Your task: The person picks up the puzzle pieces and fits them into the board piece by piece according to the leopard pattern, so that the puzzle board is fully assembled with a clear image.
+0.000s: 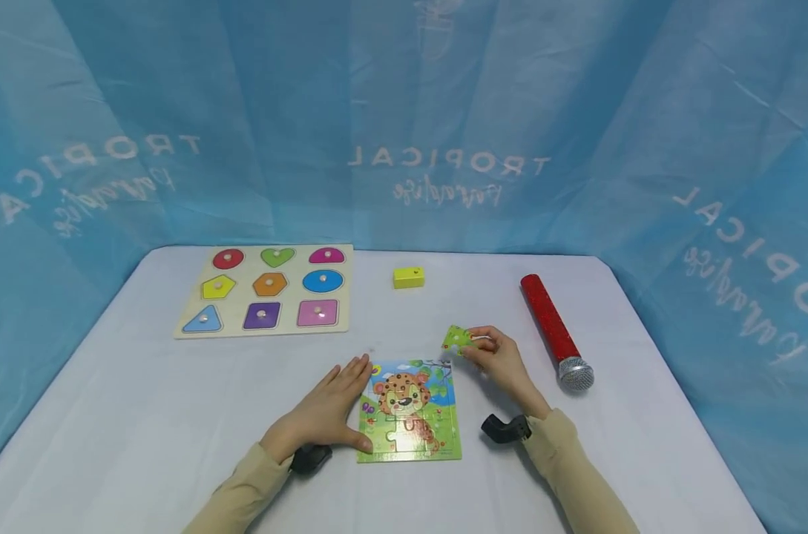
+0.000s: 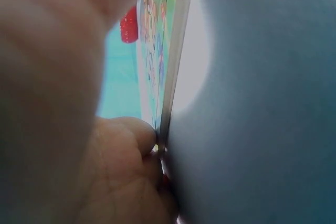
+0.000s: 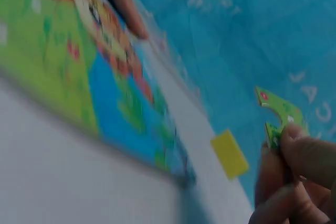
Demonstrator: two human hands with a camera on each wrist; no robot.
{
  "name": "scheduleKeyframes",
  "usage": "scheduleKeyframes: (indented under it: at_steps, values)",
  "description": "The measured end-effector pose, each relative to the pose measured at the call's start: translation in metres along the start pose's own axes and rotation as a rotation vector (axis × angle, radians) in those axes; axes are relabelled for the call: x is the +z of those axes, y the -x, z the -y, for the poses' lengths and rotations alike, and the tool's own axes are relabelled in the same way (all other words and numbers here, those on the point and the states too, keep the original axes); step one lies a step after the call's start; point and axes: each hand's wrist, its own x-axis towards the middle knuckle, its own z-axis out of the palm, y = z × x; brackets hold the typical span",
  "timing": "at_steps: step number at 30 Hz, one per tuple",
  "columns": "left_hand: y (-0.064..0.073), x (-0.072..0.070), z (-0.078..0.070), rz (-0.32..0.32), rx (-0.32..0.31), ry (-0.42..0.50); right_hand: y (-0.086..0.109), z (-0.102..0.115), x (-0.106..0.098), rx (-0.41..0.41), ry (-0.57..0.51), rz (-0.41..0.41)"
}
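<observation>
A leopard jigsaw puzzle [image 1: 413, 393] in a square board lies on the white table, with a pale patch low in its picture. My left hand [image 1: 330, 408] rests along the board's left edge, fingers straight toward the top corner and thumb at the lower left. In the left wrist view, the board's edge [image 2: 177, 40] runs beside the palm. Between thumb and fingers, my right hand [image 1: 500, 363] pinches a green puzzle piece [image 1: 456, 339] just past the board's upper right corner. The right wrist view shows the notch in this piece [image 3: 286, 113], held off the table.
A wooden shape board [image 1: 290, 285] with several knobbed pieces lies at the back left. Behind the puzzle sits a small yellow block [image 1: 408, 277]. A red microphone [image 1: 552, 319] lies to the right of my right hand. Blue printed cloth [image 1: 404, 96] hangs around the table.
</observation>
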Motion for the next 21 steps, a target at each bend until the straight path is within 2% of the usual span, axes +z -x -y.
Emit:
scheduleKeyframes:
  at_steps: [3, 7, 11, 15, 18, 21]
  values:
    - [-0.002, 0.001, -0.001, 0.007, 0.004, -0.004, 0.006, 0.01, 0.01, -0.034, -0.007, 0.113]
    - [-0.003, 0.002, 0.0, -0.001, 0.01, -0.014, 0.009, 0.014, 0.025, -0.094, 0.055, 0.246]
    - [-0.005, 0.003, 0.001, -0.006, 0.021, -0.021, 0.012, 0.012, 0.037, -0.107, 0.087, 0.292]
    - [-0.004, 0.004, 0.002, 0.006, 0.013, -0.013, 0.019, 0.012, 0.048, -0.086, 0.095, 0.317]
    - [-0.002, 0.003, 0.002, 0.008, 0.011, -0.006, 0.028, 0.017, 0.06, -0.06, 0.135, 0.351]
    - [-0.001, 0.002, 0.003, -0.001, 0.01, -0.012, 0.035, 0.024, 0.075, -0.071, 0.176, 0.408]
